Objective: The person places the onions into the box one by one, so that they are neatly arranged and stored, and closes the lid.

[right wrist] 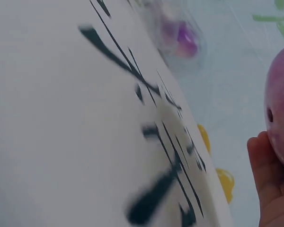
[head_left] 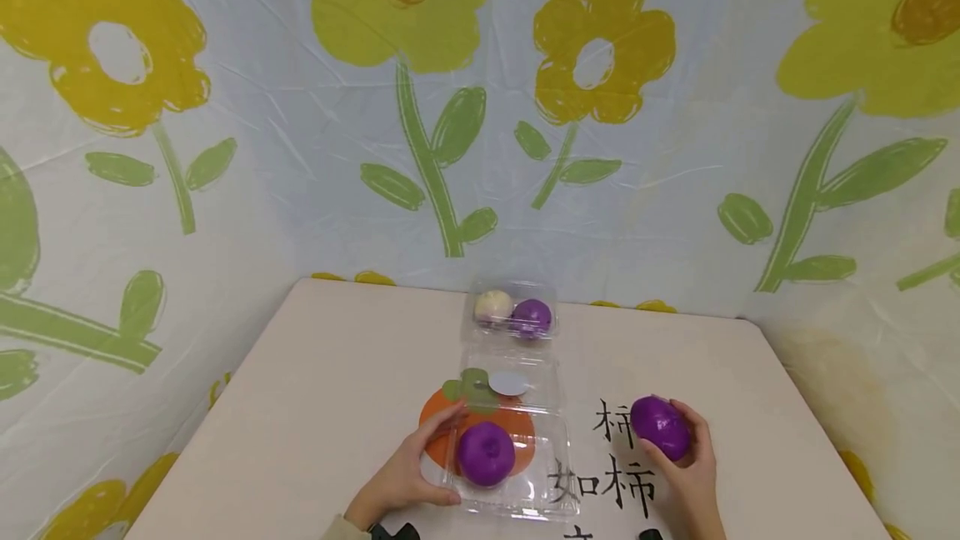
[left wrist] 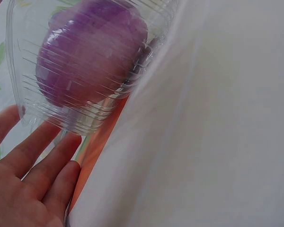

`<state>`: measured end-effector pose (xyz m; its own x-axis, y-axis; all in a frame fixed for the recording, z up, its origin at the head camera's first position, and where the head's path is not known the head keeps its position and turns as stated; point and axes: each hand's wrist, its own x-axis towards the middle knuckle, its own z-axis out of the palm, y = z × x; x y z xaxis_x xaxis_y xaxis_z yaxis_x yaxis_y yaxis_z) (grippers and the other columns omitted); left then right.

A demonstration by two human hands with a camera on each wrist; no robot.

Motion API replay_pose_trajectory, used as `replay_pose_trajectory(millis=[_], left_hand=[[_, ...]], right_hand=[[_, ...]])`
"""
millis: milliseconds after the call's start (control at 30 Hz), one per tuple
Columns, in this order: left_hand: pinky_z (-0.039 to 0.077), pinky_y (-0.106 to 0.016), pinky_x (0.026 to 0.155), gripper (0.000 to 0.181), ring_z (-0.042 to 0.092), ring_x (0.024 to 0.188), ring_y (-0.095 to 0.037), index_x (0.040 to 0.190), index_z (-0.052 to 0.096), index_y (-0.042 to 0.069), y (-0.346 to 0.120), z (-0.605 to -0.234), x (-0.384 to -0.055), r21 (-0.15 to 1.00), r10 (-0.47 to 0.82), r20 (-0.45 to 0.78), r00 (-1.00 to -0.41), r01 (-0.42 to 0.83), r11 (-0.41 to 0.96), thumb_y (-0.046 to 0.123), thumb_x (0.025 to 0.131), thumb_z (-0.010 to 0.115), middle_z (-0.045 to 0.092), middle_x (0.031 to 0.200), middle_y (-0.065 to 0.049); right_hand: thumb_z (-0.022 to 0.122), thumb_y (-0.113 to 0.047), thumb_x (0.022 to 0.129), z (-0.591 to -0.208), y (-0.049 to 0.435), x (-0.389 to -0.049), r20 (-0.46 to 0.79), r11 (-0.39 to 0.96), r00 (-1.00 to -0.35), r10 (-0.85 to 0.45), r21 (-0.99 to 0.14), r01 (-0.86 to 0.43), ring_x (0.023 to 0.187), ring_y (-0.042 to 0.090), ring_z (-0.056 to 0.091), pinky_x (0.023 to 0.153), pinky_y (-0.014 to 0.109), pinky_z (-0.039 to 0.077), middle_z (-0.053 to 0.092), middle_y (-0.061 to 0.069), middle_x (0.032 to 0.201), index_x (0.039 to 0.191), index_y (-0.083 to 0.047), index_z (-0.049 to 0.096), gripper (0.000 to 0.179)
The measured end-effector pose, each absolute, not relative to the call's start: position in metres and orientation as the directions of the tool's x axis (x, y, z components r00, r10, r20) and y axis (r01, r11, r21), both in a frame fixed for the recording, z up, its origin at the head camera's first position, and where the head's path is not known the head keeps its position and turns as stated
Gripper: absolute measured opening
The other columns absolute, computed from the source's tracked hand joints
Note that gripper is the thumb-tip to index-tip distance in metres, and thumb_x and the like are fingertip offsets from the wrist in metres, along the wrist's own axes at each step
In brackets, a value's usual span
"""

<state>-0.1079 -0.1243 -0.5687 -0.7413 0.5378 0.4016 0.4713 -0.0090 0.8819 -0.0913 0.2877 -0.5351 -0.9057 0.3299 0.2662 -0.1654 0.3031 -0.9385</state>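
Observation:
In the head view my right hand [head_left: 693, 461] grips a glossy purple round fruit-like thing [head_left: 660, 427], thumb on the near side and fingers behind, held over the right part of the table. The right wrist view shows part of this purple thing [right wrist: 281, 106] with a small dark spot, and fingertips against it. My left hand [head_left: 405, 469] is spread along the left side of an open clear plastic box [head_left: 543, 482]. A second purple round thing [head_left: 486, 454] sits in the box's left half. Straight fingers [left wrist: 49, 153] touch the ribbed box wall in the left wrist view.
Behind stands another clear box [head_left: 513, 283] holding a cream round thing [head_left: 492, 307] and a purple one [head_left: 532, 318]. The open box's lid [head_left: 551, 382], with a white oval label [head_left: 508, 383], lies toward it. Orange printing and black characters [head_left: 630, 486] mark the pale table [head_left: 337, 373].

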Motion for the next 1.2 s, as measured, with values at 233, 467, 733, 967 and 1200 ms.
replay_pose_trajectory(millis=[233, 467, 733, 967, 1200], left_hand=[[0.031, -0.03, 0.116, 0.11, 0.04, 0.137, -0.041, 0.154, 0.024, -0.001, -0.124, -0.566, -0.108, 0.872, 0.535, 0.418, -0.734, 0.49, -0.009, 0.013, 0.068, 0.091, 0.038, 0.153, -0.023], [0.032, -0.031, 0.115, 0.109, 0.04, 0.137, -0.041, 0.154, 0.025, -0.002, -0.124, -0.564, -0.107, 0.873, 0.532, 0.416, -0.737, 0.488, -0.007, 0.012, 0.068, 0.091, 0.037, 0.153, -0.024], [0.032, -0.031, 0.115, 0.109, 0.04, 0.137, -0.042, 0.154, 0.025, -0.001, -0.122, -0.564, -0.106, 0.873, 0.533, 0.417, -0.736, 0.487, -0.01, 0.014, 0.068, 0.091, 0.037, 0.154, -0.022], [0.034, -0.033, 0.115, 0.109, 0.041, 0.136, -0.041, 0.154, 0.025, -0.002, -0.123, -0.563, -0.106, 0.865, 0.529, 0.432, -0.731, 0.501, -0.015, 0.015, 0.068, 0.091, 0.041, 0.151, -0.024], [0.033, -0.033, 0.115, 0.11, 0.041, 0.136, -0.042, 0.154, 0.025, -0.002, -0.124, -0.562, -0.106, 0.865, 0.529, 0.428, -0.732, 0.502, -0.005, 0.014, 0.067, 0.091, 0.041, 0.15, -0.025]], right_hand=[[0.069, 0.022, 0.076, -0.531, 0.262, -0.089, 0.31, 0.107, -0.927, 0.212, -0.95, -0.294, 0.126, 0.012, 0.049, 0.094, 0.015, 0.047, 0.054, 0.004, 0.141, 0.146, 0.004, 0.039, 0.078], [0.068, 0.025, 0.07, -0.535, 0.24, -0.088, 0.464, 0.029, -0.884, 0.056, -0.886, -0.463, 0.126, 0.015, 0.052, 0.096, 0.021, 0.049, 0.053, 0.018, 0.138, 0.144, 0.01, 0.038, 0.081], [0.072, 0.024, 0.065, -0.539, 0.217, -0.086, 0.623, -0.067, -0.77, -0.141, -0.782, -0.62, 0.129, 0.02, 0.05, 0.099, 0.025, 0.049, 0.046, 0.03, 0.138, 0.141, 0.017, 0.032, 0.086], [0.08, 0.019, 0.062, -0.544, 0.2, -0.083, 0.612, 0.015, -0.758, -0.224, -0.776, -0.631, 0.13, 0.021, 0.05, 0.101, 0.025, 0.047, 0.047, 0.032, 0.136, 0.14, 0.014, 0.038, 0.089], [0.091, -0.001, 0.059, -0.55, 0.197, -0.086, 0.679, 0.177, -0.677, -0.284, -0.657, -0.733, 0.127, 0.022, 0.052, 0.105, 0.019, 0.04, 0.053, 0.023, 0.134, 0.137, 0.01, 0.046, 0.091]])
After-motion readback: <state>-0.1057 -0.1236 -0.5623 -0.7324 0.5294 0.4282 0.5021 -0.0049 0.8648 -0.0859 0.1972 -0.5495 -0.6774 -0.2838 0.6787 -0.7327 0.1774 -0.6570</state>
